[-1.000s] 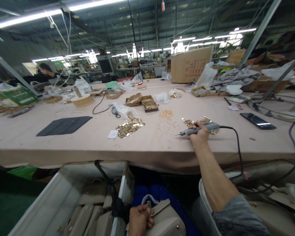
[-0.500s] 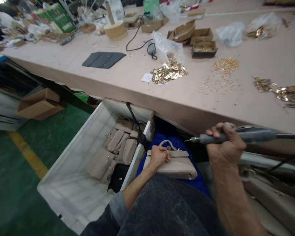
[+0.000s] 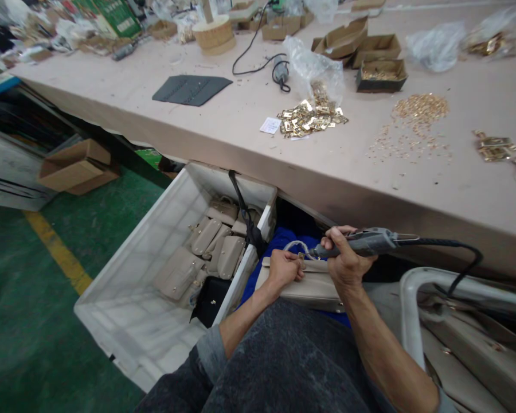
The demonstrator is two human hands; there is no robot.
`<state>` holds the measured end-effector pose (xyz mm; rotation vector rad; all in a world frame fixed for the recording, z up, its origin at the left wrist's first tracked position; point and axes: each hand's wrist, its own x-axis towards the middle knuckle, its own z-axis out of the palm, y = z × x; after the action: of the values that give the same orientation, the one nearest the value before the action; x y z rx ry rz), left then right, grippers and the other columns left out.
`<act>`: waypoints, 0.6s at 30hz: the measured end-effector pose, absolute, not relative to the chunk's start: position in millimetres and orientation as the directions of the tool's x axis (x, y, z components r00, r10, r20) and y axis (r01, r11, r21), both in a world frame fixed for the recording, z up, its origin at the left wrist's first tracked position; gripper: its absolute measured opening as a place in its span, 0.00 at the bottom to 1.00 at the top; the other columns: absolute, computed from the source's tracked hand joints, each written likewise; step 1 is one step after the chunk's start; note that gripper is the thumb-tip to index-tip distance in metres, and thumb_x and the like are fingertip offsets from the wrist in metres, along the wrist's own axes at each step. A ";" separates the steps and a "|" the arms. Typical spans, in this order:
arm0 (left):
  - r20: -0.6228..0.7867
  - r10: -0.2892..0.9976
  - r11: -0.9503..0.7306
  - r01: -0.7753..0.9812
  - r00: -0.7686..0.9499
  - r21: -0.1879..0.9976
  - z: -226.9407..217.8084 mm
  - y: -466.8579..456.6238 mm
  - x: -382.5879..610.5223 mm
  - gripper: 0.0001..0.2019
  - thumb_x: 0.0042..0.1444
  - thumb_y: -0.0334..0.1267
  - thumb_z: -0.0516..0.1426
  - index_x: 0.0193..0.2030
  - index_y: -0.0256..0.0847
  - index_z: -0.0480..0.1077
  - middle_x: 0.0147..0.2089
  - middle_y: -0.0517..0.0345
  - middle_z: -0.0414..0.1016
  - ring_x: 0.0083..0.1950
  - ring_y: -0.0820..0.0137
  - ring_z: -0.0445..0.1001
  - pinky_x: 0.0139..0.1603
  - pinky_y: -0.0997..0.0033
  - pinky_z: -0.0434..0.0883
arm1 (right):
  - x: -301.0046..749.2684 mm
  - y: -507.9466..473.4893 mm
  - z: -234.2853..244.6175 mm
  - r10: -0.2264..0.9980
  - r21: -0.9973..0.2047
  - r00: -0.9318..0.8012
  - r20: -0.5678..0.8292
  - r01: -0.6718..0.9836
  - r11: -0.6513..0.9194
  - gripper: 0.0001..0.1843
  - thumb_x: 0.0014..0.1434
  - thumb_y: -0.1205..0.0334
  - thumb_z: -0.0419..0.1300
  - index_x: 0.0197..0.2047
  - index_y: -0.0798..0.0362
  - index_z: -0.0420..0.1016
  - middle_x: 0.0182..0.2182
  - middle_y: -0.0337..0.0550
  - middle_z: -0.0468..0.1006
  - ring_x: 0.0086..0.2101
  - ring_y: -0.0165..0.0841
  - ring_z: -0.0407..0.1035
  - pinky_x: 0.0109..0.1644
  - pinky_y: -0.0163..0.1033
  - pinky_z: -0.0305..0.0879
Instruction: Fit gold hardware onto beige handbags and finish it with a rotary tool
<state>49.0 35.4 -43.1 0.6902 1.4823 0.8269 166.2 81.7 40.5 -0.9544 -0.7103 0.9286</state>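
A beige handbag (image 3: 307, 287) with a wrapped handle (image 3: 296, 244) lies on blue cloth (image 3: 250, 291) in my lap. My left hand (image 3: 284, 268) is closed at its top edge, pinching a small gold metal clasp (image 3: 301, 261) against the flap. In my right hand (image 3: 346, 258) is a grey electric screwdriver (image 3: 372, 241), gripped with the fingers wrapped round its body. Its nose points left and is right at the clasp, close to my left fingertips. The bit's tip is too small to make out, so contact with the clasp cannot be confirmed.
A white bin (image 3: 124, 310) at left holds several beige bags (image 3: 178, 272) and a black one (image 3: 210, 301). More bags (image 3: 468, 355) fill a pale-rimmed container (image 3: 408, 310) at right. Gold plates (image 3: 312, 120), tiny gold pieces (image 3: 421, 109) and small boxes (image 3: 380, 74) lie on the table (image 3: 241, 137).
My right hand has brought the screwdriver left and down to the clasp on the bag. My left hand keeps its pinch there. The view has shifted slightly.
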 end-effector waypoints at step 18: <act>-0.562 0.824 0.561 -0.031 -0.071 0.827 -40.7 34.8 45.8 0.07 0.52 0.23 0.59 0.33 0.26 0.80 0.20 0.53 0.76 0.18 0.73 0.73 0.21 0.77 0.72 | 158.1 80.4 28.7 0.911 -0.918 0.401 0.098 -0.317 0.238 0.09 0.56 0.64 0.73 0.31 0.55 0.77 0.23 0.39 0.74 0.21 0.30 0.68 0.30 0.39 0.71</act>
<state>45.8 34.8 -40.7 0.7144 1.4825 0.8136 158.1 80.4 28.7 -0.9781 -0.7464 0.9572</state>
